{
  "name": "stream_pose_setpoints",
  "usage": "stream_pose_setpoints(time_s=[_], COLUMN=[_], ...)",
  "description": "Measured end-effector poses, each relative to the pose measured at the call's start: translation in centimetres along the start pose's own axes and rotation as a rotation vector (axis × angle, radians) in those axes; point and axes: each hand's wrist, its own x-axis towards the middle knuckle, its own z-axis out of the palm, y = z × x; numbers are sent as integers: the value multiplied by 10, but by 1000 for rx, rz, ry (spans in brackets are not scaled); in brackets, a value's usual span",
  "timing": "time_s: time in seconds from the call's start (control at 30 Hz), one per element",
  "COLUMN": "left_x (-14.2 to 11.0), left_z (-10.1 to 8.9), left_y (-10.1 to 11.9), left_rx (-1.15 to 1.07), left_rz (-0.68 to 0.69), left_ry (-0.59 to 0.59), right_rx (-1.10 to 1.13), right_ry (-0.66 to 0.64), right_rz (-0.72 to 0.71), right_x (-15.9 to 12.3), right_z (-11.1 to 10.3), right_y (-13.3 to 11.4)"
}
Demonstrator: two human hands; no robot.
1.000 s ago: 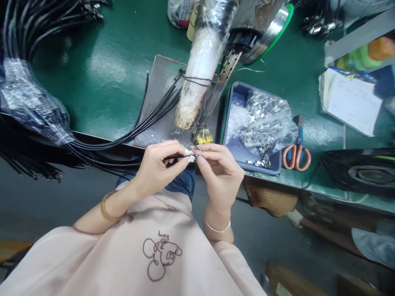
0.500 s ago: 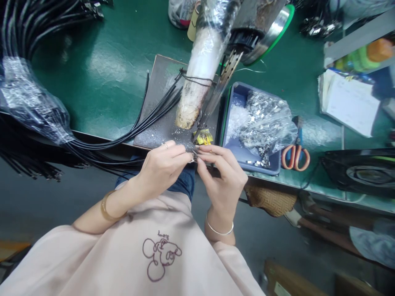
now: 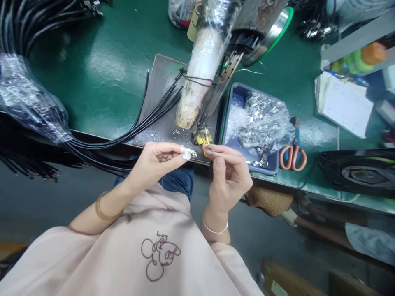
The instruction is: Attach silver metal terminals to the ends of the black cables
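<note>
My left hand (image 3: 163, 160) is closed in a pinch, with white wrapping on the thumb and fingertip. Between these tips sits a small metal connector (image 3: 194, 154) with a speck of red; whether a cable runs back from it through the hand is hidden. My right hand (image 3: 230, 172), just apart on the right, pinches a thin metal piece (image 3: 210, 148) between thumb and fingers; its exact kind is too small to tell. Right beyond the fingertips, a soldering iron (image 3: 212, 102) slants down toward a yellow pad (image 3: 203, 135) on a dark board (image 3: 160, 82).
Black cables (image 3: 123, 137) run from a plastic-wrapped bundle (image 3: 31, 94) on the left. A white tube (image 3: 197, 78) hangs over the board. At right stand a blue tray (image 3: 226, 139) with bagged metal parts, scissors (image 3: 293, 154), papers (image 3: 345, 105) and a black fan-like device (image 3: 361, 174).
My hands have moved apart. The left has turned, so its wrapped tips and the connector show; the right has shifted right, with the thin metal piece raised near the yellow pad.
</note>
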Motion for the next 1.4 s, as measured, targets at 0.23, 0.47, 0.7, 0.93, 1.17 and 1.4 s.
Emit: stream_pose_setpoints(time_s=[0.23, 0.47, 0.7, 0.93, 1.17, 1.4], left_x=[2, 2, 1, 0, -1, -1], left_z=[2, 2, 2, 1, 2, 0], left_y=[-3, 0, 0, -1, -1, -3], left_rx=[-23, -4, 34, 55, 1, 27], left_rz=[7, -5, -1, 35, 18, 30], left_ry=[12, -3, -38, -85, -102, -64], right_rx=[-131, -32, 21, 63, 125, -11], right_ry=[11, -27, -70, -169, -156, -126], right_rz=[-294, -231, -61, -30, 62, -85], right_x=[-1, -3, 1, 5, 4, 4], right_z=[-2, 4, 1, 0, 0, -3], right_y=[-2, 5, 5, 1, 3, 5])
